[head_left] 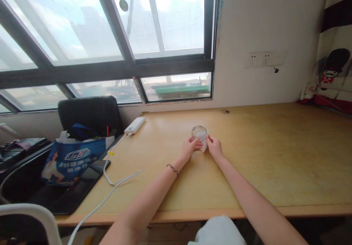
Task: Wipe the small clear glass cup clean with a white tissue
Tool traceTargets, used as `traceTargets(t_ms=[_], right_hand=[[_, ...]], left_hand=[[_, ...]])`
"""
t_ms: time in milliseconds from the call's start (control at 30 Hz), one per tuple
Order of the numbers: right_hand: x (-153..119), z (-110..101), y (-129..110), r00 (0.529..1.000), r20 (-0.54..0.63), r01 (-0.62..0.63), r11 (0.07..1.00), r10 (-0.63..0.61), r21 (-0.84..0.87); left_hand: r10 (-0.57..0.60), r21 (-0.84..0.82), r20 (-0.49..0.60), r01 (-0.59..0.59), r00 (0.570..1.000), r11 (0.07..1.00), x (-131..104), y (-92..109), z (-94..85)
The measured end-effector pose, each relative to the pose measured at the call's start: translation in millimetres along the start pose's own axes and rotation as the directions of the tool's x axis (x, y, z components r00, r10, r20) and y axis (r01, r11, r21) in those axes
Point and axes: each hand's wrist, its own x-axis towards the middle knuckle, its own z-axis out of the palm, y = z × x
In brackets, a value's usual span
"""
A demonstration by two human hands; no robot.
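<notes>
Since the thin loop (199,127) and white tissue (204,145) look flimsy, the left hand's (190,147) fingers pinch the loop and the right hand's (215,147) the tissue's edge, on or just above the worktop (275,157).

Desk (275,157): loop (199,127) toward far edge, paper (204,145) at its near side, between left hand (190,148) and right hand (215,147). Power bank (135,126) by far left corner; cable (101,202) runs down left side, over near edge. Off left edge: bag (68,173), chair back (88,109) behind. Beyond far edge: window (170,21) left, sockets (260,59) right.
</notes>
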Motion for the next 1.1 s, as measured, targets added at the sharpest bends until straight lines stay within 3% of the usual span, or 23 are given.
traceTargets(t_ms=[200,367,433,533,700,767,833,967,1033,1100], right_hand=[[3.5,3.3,0.9,0.991,0.005,-0.128,0.964,0.13,0.231],[3.2,6.0,-1.5,0.975,0.111,-0.22,0.866,0.19,0.449],[0.5,7.3,-2.7,0.957,0.179,-0.285,0.858,0.229,0.428],[-2.2,8.5,-2.3,0.93,0.221,-0.357,0.86,0.293,0.365],[0.4,3.6,1.4,0.933,0.099,-0.359,0.913,0.346,0.191],[0.6,-0.5,0.7,0.963,-0.01,-0.269,0.963,0.269,0.035],[-0.5,-4.5,-2.1,0.987,-0.108,-0.129,0.986,0.117,-0.107],[-1.3,-10.3,-8.8,0.972,-0.179,0.1,0.958,-0.152,-0.268],[1.2,-11.6,-10.1,0.973,-0.188,0.084,0.962,-0.136,-0.261],[5.1,-11.5,-10.3,0.983,-0.185,-0.044,0.99,0.019,-0.134]], left_hand=[[-0.029,-0.164,-0.045,0.022,0.999,0.986,5.1,-0.9,-5.4],[0.031,-0.131,-0.082,-0.041,0.996,0.991,5.2,-1.8,-5.1],[0.072,-0.066,-0.097,-0.078,0.993,0.995,3.9,-2.4,-4.1],[0.127,0.04,-0.035,-0.125,0.991,0.991,1.4,-2.6,-2.9],[0.208,0.188,0.118,-0.228,0.971,0.955,-4.5,-1.7,2.2],[0.239,0.232,0.158,-0.271,0.958,0.934,-7.0,-1.7,5.5],[0.256,0.261,0.152,-0.288,0.955,0.921,-9.1,-1.7,8.0],[0.201,0.27,0.112,-0.225,0.973,0.936,-10.9,-0.6,7.8],[0.145,0.256,0.111,-0.169,0.983,0.952,-10.7,0.6,6.2],[0.123,0.233,0.099,-0.144,0.987,0.962,-10.0,1.7,4.9]])
